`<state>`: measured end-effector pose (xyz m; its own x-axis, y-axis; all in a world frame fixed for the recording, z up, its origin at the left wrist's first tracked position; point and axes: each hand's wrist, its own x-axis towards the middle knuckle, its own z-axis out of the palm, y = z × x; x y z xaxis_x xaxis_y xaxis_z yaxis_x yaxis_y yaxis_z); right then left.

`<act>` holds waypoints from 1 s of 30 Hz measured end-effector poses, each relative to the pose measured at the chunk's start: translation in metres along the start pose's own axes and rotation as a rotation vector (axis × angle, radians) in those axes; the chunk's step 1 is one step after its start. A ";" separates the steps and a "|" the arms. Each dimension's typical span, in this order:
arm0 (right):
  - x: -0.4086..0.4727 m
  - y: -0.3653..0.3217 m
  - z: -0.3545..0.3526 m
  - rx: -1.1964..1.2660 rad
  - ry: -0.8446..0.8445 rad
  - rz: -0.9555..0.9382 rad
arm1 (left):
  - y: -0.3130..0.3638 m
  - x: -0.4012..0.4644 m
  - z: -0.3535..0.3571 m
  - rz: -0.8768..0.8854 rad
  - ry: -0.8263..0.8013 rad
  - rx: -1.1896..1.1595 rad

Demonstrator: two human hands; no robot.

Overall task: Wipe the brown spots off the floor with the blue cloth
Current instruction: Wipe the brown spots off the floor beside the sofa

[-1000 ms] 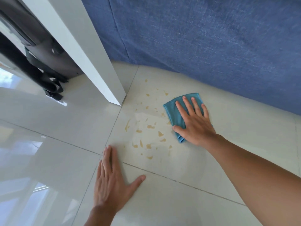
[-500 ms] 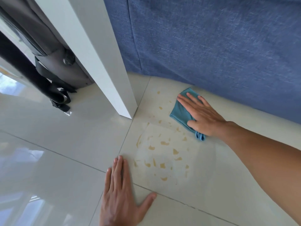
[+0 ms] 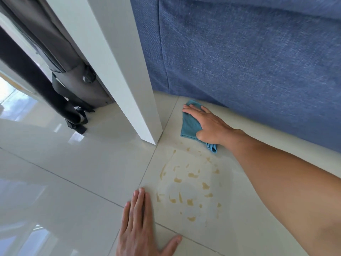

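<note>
Blue cloth (image 3: 190, 124) pinned flat to floor (image 3: 92, 163) under right hand (image 3: 208, 126), fingers spread. Brown spots (image 3: 190, 187) lie btwn hands. Left hand (image 3: 138, 228) flat, holding nothing.

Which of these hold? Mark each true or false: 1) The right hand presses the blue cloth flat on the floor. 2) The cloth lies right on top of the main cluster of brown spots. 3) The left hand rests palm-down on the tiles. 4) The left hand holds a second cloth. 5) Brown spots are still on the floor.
1) True: the right hand lies flat on the blue cloth, near the blue sofa.
2) False: the cloth sits beyond the brown spots, which lie between it and the left hand.
3) True: the left hand is spread flat on the floor.
4) False: it holds nothing.
5) True: many remain.
</note>
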<state>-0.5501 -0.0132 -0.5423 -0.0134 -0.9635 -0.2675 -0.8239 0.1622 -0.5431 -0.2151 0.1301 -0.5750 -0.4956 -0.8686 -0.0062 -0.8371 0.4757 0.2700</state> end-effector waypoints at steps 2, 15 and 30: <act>0.000 -0.001 0.007 0.025 -0.010 -0.031 | 0.000 -0.001 -0.001 0.003 0.005 0.007; -0.041 0.029 0.010 0.076 0.238 0.183 | 0.001 -0.004 -0.006 0.014 -0.042 0.007; -0.035 0.024 0.013 -0.160 0.105 -0.105 | 0.000 -0.005 -0.010 0.024 -0.117 0.060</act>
<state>-0.5624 0.0267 -0.5561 0.0249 -0.9916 -0.1272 -0.9032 0.0322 -0.4279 -0.2100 0.1333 -0.5649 -0.5360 -0.8366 -0.1133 -0.8355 0.5065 0.2132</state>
